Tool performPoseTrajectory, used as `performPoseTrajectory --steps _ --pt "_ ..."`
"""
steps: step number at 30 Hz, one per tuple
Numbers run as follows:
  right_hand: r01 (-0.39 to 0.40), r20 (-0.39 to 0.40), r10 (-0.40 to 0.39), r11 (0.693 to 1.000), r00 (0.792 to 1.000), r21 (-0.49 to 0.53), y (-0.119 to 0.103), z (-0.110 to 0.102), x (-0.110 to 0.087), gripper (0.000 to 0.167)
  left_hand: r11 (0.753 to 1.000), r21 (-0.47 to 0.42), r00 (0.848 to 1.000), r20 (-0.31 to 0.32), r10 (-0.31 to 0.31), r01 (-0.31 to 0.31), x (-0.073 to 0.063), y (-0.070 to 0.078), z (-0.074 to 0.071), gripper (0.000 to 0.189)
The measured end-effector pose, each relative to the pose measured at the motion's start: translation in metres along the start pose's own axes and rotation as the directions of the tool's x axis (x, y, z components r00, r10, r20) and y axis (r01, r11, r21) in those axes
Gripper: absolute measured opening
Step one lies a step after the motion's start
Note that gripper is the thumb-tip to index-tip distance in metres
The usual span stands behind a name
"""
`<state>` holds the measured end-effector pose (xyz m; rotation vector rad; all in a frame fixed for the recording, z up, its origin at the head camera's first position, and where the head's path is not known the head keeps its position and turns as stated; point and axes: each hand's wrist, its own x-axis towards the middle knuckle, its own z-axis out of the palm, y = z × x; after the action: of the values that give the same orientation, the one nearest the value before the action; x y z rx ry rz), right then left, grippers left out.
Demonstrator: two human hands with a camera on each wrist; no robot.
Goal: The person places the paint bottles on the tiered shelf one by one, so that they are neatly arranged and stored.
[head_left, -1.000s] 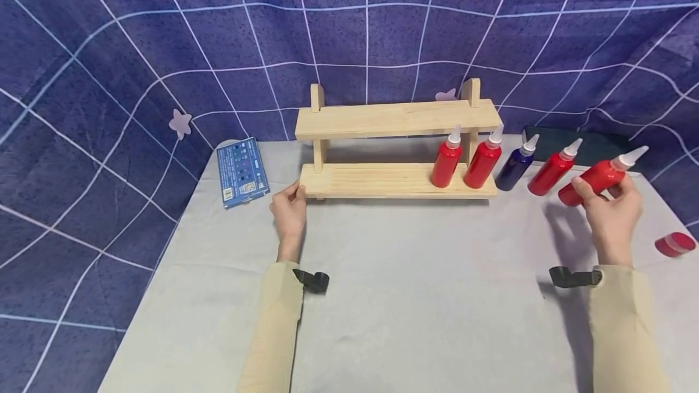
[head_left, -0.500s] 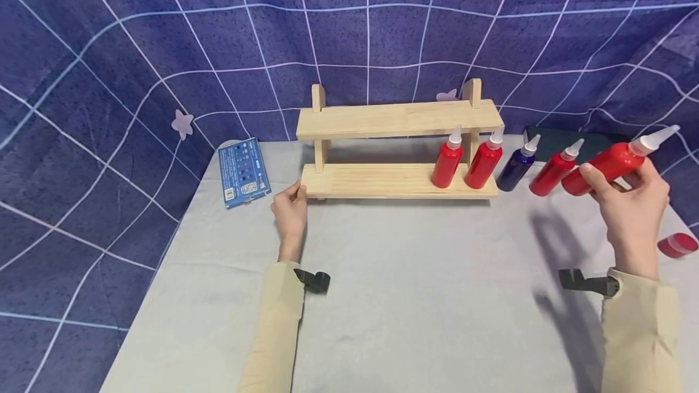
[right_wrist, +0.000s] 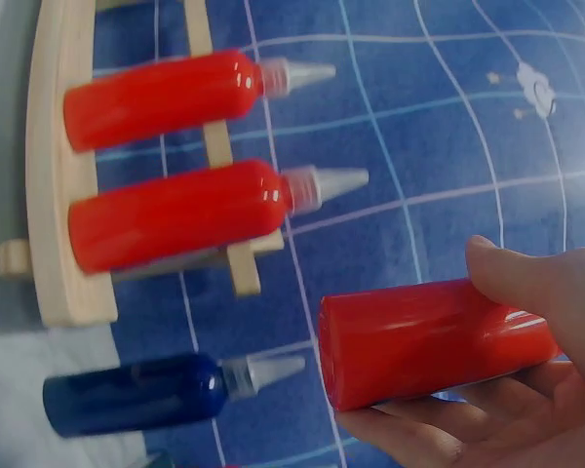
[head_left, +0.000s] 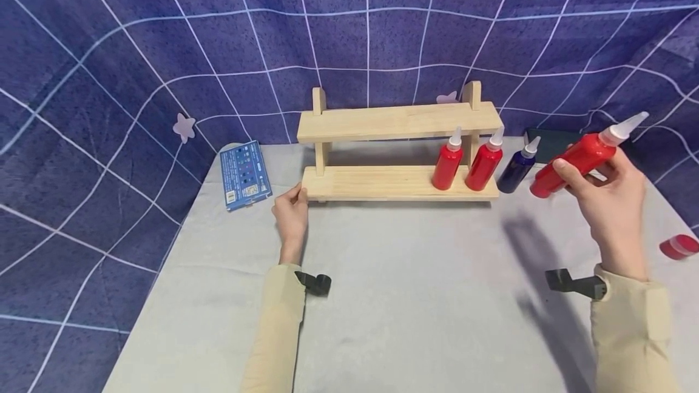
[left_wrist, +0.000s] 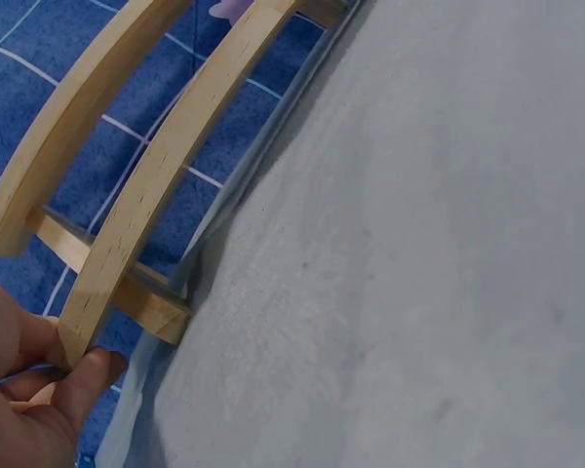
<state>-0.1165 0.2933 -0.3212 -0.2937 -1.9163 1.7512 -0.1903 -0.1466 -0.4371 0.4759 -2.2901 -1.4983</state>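
My left hand point(head_left: 291, 214) pinches the left end of the lower board of a two-tier wooden shelf point(head_left: 360, 182), thumb and fingers around the board end in the left wrist view. In my right hand point(head_left: 617, 205) is a red squeeze bottle point(head_left: 587, 151) with a white pointed nozzle, gripped around its body and tilted up to the right. Its base faces the shelf in the right wrist view. Two more red squeeze bottles point(head_left: 447, 165) point(head_left: 484, 165) stand at the right of the lower board. A dark blue squeeze bottle point(head_left: 516, 171) stands on the table beside the shelf.
A blue printed box point(head_left: 245, 174) lies left of the shelf. A red cylindrical object point(head_left: 679, 247) lies at the right table edge, and a dark flat object point(head_left: 537, 138) sits at the back right. Blue gridded cloth point(head_left: 349, 35) hangs behind the white-covered table point(head_left: 404, 290).
My right hand first moved right with the red squeeze bottle, then back left, where it now overlaps the red bottle standing right of the blue one. My left hand stays on the shelf.
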Motion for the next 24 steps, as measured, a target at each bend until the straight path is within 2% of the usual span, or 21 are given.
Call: performPoseTrajectory --steps 5,13,18,24 --pt "0.074 0.035 -0.068 0.981 0.997 -0.177 -0.005 0.013 -0.004 0.043 1.000 0.003 1.000 -0.012 0.009 -0.009 0.000 0.000 0.001 0.026" --pt "0.113 0.133 -0.081 0.961 0.988 -0.253 -0.013 0.032 -0.010 0.041 1.000 -0.002 1.000 -0.009 0.009 -0.009 -0.001 -0.001 0.001 0.027" --pt "0.172 0.193 -0.117 0.940 0.974 -0.295 -0.017 0.043 -0.014 0.041 1.000 0.001 1.000 -0.011 0.015 -0.015 -0.001 -0.001 0.001 0.027" --pt "0.219 0.258 -0.145 0.933 0.955 -0.285 -0.022 0.060 -0.019 0.045 1.000 -0.007 1.000 -0.017 0.011 -0.011 0.000 -0.001 0.002 0.026"
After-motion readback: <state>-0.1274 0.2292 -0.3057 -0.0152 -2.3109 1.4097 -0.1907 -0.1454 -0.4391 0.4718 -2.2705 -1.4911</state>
